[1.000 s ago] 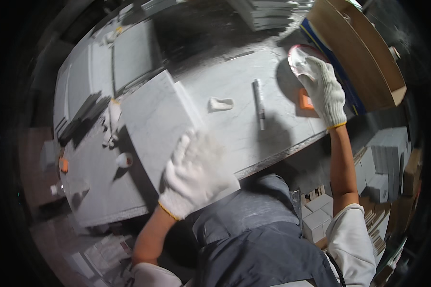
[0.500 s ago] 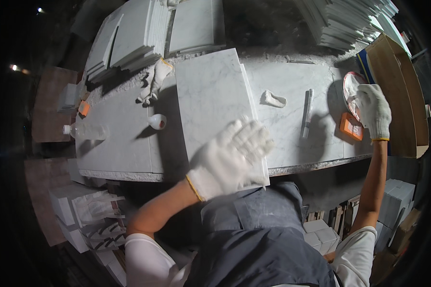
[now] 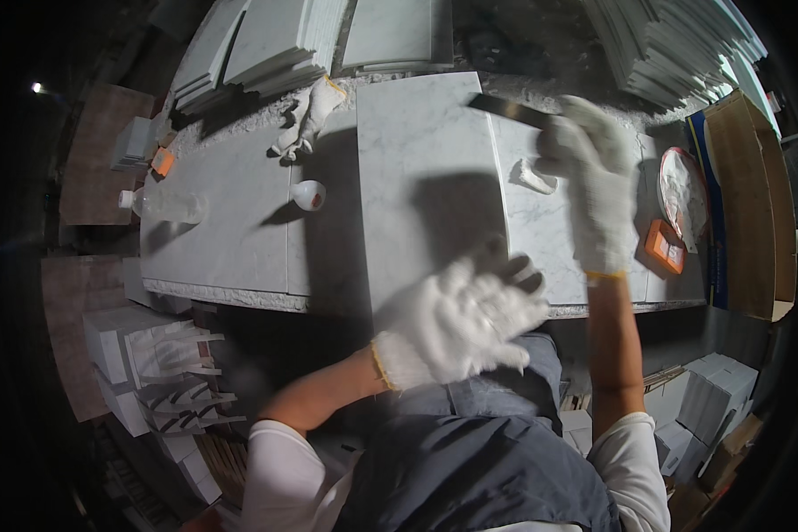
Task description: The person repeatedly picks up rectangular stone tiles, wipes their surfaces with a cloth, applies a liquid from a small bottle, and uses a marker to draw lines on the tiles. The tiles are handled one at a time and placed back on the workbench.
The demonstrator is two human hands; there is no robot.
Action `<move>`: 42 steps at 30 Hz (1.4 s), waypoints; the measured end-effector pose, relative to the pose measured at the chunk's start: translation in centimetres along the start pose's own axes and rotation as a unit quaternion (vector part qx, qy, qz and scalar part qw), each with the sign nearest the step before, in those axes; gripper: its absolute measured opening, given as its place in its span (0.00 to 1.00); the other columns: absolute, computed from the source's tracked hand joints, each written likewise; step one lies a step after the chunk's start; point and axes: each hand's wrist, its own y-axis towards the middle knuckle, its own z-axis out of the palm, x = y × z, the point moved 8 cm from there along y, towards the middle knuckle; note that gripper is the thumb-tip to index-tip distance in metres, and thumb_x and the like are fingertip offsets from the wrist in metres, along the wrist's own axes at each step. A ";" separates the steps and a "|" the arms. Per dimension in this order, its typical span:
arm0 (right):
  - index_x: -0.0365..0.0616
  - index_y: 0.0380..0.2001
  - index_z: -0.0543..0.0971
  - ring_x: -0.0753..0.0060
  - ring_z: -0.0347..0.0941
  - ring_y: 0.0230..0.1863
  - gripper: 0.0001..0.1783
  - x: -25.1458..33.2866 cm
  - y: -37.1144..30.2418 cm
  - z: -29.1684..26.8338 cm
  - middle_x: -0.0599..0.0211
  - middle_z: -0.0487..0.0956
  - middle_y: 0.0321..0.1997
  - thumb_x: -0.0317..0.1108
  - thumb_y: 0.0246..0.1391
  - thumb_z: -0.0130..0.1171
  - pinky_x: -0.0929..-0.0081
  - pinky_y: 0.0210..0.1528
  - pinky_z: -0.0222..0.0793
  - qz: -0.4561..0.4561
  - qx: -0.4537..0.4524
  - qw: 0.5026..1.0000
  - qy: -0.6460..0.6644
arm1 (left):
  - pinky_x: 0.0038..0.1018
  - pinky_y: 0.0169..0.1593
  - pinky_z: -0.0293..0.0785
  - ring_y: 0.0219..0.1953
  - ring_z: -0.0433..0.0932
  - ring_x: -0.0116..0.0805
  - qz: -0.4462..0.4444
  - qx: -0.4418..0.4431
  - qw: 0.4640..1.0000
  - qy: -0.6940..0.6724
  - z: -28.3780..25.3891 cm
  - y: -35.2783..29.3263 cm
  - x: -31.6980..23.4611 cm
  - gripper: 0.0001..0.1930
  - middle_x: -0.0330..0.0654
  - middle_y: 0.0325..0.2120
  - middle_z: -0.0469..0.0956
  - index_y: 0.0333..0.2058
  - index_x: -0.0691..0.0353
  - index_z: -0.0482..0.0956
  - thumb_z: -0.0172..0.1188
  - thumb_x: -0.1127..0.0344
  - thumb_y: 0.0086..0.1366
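Note:
My right hand (image 3: pixel 587 160), in a white knit glove with a yellow cuff, is closed on a flat dark blade-like tool (image 3: pixel 510 110). Motion blurs this hand, and the tool points left over the far right corner of a white marble-look tile (image 3: pixel 421 133). That tile lies on top of other pale slabs on the bench. My left hand (image 3: pixel 465 319), gloved alike, is over the tile's near end with its fingers spread and blurred. Just left of my right hand, a small white curled piece (image 3: pixel 537 176) rests on the slab.
A red-rimmed dish (image 3: pixel 683 199) and an orange box (image 3: pixel 664 246) sit at the right, beside an open cardboard box (image 3: pixel 754 195). Gloves (image 3: pixel 309 120), a white round-bodied item (image 3: pixel 308 195) and a clear bottle (image 3: pixel 168 208) lie left. Tile stacks (image 3: pixel 279 40) stand behind.
My right hand has moved left from the red-rimmed dish to above the tile's far right, and the dark tool now shows in it. My left hand has shifted slightly right and nearer me.

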 end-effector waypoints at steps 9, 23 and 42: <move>0.43 0.47 0.83 0.65 0.83 0.34 0.14 -2.4 1.4 8.6 0.57 0.85 0.34 0.39 0.63 0.63 0.67 0.39 0.76 -0.149 0.159 0.826 -0.519 | 0.55 0.72 0.59 0.67 0.67 0.54 -0.282 -0.011 0.920 -0.273 0.1 -4.5 8.0 0.28 0.50 0.59 0.74 0.55 0.59 0.80 0.63 0.45 0.65; 0.51 0.58 0.81 0.68 0.80 0.27 0.19 -5.1 3.0 11.3 0.61 0.86 0.34 0.36 0.65 0.60 0.69 0.34 0.76 -0.130 0.285 0.772 -0.554 | 0.56 0.72 0.60 0.65 0.69 0.51 -0.284 -0.039 0.913 -0.290 0.3 -4.5 8.0 0.23 0.47 0.55 0.76 0.50 0.56 0.83 0.62 0.46 0.65; 0.56 0.57 0.83 0.63 0.78 0.25 0.19 -5.5 3.0 12.7 0.62 0.83 0.34 0.37 0.63 0.62 0.67 0.28 0.73 -0.299 0.309 0.738 -0.519 | 0.57 0.72 0.58 0.66 0.70 0.52 -0.266 -0.034 0.918 -0.292 0.4 -4.5 8.0 0.23 0.47 0.56 0.76 0.51 0.56 0.85 0.61 0.46 0.67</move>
